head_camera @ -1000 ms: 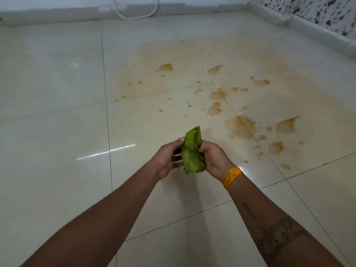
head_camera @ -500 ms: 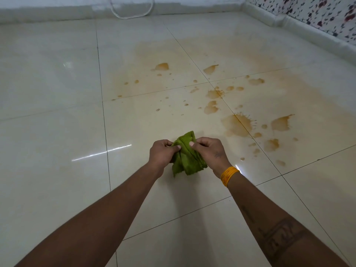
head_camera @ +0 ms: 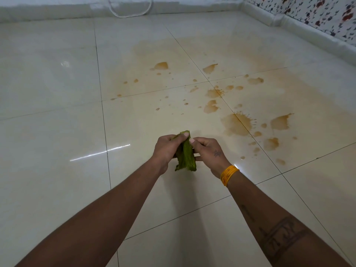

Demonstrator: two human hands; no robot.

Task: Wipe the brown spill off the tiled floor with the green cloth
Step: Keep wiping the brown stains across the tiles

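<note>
A bunched green cloth (head_camera: 185,157) hangs between my two hands, held above the cream tiled floor (head_camera: 57,112). My left hand (head_camera: 165,149) pinches its top edge from the left and my right hand (head_camera: 209,153), with an orange band at the wrist, grips it from the right. The brown spill (head_camera: 236,124) lies ahead and to the right: several darker puddles and drops inside a wide pale brown wash that spreads over the tiles. The cloth is short of the nearest puddle and does not touch the floor.
A white wall base runs along the far edge, with a white cable loop (head_camera: 131,10) against it. A raised white ledge (head_camera: 300,26) below a speckled wall bounds the right side. Unstained tiles lie to the left and near me.
The cloth went from standing upright between my hands to hanging down, narrower and more gathered. My fingers shifted their hold along its top edge. The hands stayed in about the same place.
</note>
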